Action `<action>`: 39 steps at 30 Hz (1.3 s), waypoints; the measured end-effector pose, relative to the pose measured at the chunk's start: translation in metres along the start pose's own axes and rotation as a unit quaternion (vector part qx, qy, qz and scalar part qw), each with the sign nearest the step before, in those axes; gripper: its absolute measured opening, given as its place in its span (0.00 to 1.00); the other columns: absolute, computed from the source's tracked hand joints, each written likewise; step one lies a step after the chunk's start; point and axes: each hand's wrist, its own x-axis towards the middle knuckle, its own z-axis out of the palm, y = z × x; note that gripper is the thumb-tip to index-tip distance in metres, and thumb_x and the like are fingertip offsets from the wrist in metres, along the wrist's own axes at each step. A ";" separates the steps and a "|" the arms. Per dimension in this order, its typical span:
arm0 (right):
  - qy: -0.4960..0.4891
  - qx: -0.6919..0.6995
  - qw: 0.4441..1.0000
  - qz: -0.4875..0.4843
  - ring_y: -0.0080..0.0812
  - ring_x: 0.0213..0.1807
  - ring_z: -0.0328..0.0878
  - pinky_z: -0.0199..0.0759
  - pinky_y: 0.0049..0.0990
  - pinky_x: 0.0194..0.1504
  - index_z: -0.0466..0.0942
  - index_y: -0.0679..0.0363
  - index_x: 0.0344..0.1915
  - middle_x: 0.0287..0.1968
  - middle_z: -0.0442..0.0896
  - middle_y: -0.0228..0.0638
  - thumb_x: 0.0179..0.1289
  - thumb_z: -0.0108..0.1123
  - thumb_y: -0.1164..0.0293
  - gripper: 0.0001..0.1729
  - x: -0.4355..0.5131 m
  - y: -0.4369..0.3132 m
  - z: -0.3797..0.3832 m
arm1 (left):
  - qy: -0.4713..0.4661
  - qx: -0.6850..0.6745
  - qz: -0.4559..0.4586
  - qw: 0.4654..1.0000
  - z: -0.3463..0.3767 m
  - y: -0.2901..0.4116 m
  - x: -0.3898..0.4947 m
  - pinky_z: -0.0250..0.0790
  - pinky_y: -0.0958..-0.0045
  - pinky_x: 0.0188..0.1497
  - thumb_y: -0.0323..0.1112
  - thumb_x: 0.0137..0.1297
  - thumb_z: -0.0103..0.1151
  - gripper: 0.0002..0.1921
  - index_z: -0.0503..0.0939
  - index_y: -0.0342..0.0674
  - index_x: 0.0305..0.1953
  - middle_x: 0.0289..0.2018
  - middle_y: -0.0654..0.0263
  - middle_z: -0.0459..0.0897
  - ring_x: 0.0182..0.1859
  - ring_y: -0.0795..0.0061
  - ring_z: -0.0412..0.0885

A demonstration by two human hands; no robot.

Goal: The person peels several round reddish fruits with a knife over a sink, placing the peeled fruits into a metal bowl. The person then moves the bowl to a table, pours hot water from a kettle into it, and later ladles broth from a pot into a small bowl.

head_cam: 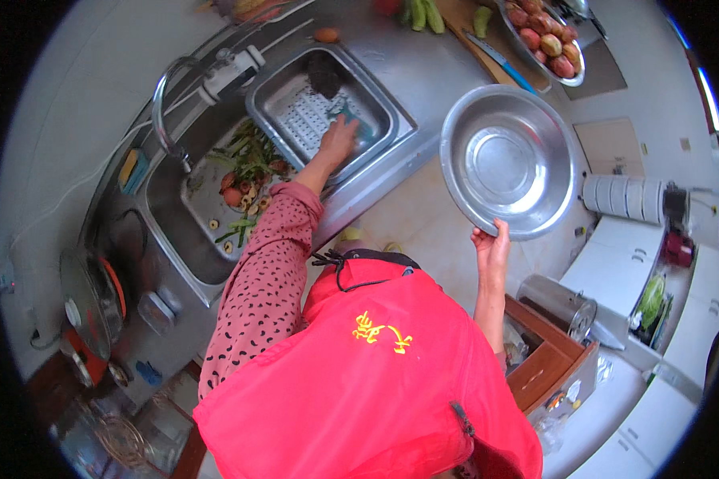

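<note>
My left hand [338, 141] reaches into a rectangular steel drain basket [392, 120] with a perforated bottom, set over the right part of the sink. Its fingers grip a blurred teal cloth [359, 124] against the basket's inside. A dark lump [325, 75] lies at the far end of the basket; what it is I cannot tell. With my right hand [492, 242] I hold a round stainless steel basin [506, 158] by its near rim, out over the floor. The basin is tilted towards me, and nothing shows in it.
Peelings and vegetable scraps [245, 179] litter the sink [174, 236], under a curved faucet [163, 114]. Beyond lie a cutting board [464, 30], a blue-handled knife [503, 63], green vegetables [422, 15] and a bowl of onions [542, 36]. An open wooden drawer [551, 359] stands at right.
</note>
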 end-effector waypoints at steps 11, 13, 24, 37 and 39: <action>-0.015 0.009 1.000 0.018 0.31 0.27 0.81 0.78 0.29 0.29 0.72 0.65 0.42 0.31 0.82 0.40 0.64 0.55 0.61 0.18 -0.015 0.005 0.017 | -0.025 0.084 0.046 0.995 -0.011 0.034 0.003 0.77 0.50 0.42 0.31 0.59 0.59 0.11 0.76 0.43 0.43 0.44 0.54 0.76 0.49 0.47 0.75; -0.013 0.008 1.000 0.021 0.31 0.28 0.81 0.78 0.28 0.30 0.73 0.66 0.41 0.31 0.82 0.40 0.64 0.54 0.61 0.18 -0.017 0.007 0.019 | -0.031 0.096 0.051 0.994 -0.002 0.027 0.008 0.77 0.50 0.41 0.31 0.59 0.59 0.10 0.76 0.42 0.43 0.44 0.54 0.75 0.49 0.46 0.75; 0.000 0.073 0.997 0.021 0.31 0.26 0.82 0.79 0.29 0.29 0.74 0.63 0.41 0.29 0.83 0.39 0.63 0.54 0.55 0.21 -0.038 0.027 -0.020 | 0.141 -0.032 0.019 0.989 -0.163 -0.041 -0.034 0.72 0.59 0.51 0.21 0.57 0.59 0.18 0.75 0.32 0.51 0.45 0.51 0.77 0.48 0.53 0.79; 0.066 0.118 0.989 -0.061 0.27 0.23 0.81 0.79 0.27 0.26 0.75 0.62 0.43 0.29 0.83 0.38 0.64 0.49 0.56 0.20 -0.235 0.083 -0.236 | -0.392 -0.532 0.011 0.750 0.005 0.282 -0.176 0.71 0.61 0.53 0.49 0.66 0.60 0.31 0.64 0.42 0.65 0.56 0.64 0.74 0.56 0.67 0.75; 0.084 0.105 0.988 -0.078 0.27 0.23 0.80 0.78 0.26 0.26 0.77 0.63 0.44 0.30 0.84 0.38 0.63 0.49 0.56 0.22 -0.274 0.097 -0.280 | -0.520 -0.625 -0.030 0.581 0.031 0.367 -0.241 0.69 0.55 0.57 0.51 0.64 0.61 0.34 0.63 0.42 0.66 0.59 0.62 0.73 0.59 0.64 0.73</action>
